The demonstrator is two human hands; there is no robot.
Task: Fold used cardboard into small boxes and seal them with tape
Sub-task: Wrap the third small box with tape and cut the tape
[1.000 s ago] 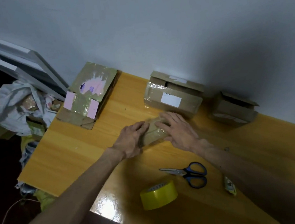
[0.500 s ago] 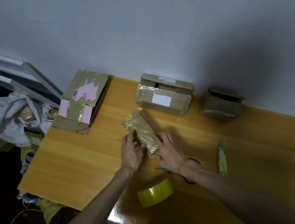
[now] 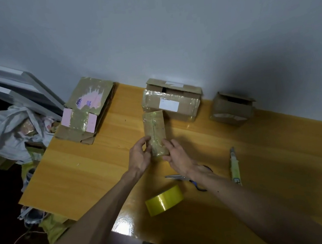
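Head view, fingers first: what've they got?
– L hand (image 3: 140, 158): thumb up against the left edge of the small box (image 3: 155, 131), other fingers loosely curled beside it. R hand (image 3: 177, 157): forefinger along the right edge, thumb at the near end. Both grip the near end btwn them.

Where's the box?
– Mid table (image 3: 77, 172), lengthwise away from the person, wrapped in shiny tape, far end just short of the labelled box (image 3: 172, 104) by the wall. Can't tell if it's lifted.

Rest?
– Yellow tape roll (image 3: 164, 200) near the front edge, scissors (image 3: 174, 177) partly under the R wrist, knife (image 3: 235, 167) to the right. Open box (image 3: 232, 109) far right, flattened carton w/ pink patches (image 3: 87, 110) far left.
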